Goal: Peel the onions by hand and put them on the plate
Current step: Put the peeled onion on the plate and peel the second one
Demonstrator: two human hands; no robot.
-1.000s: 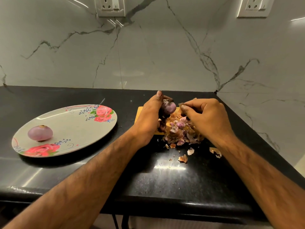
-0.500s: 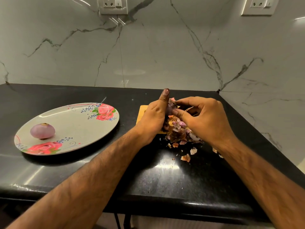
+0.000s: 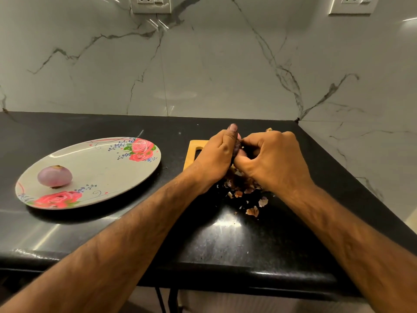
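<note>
Closing together since a moment ago, the left hand (image 3: 216,155) and right hand (image 3: 274,160) now hide most of the purple onion (image 3: 237,148) between them. At the left of the black bench (image 3: 225,240), a floral plate (image 3: 103,163) holds one peeled onion (image 3: 54,176), unmoved. Right of it lies a wooden cutting board (image 3: 191,154). Above the board, the left hand curls around the purple onion, thumb raised; the right hand's curled fingers pinch at its skin. Torn skins (image 3: 252,211) lie heaped beneath and scattered nearer. Peeling well likely means steadying the onion, catching the skin at one end, and pulling strips off over the heap
</note>
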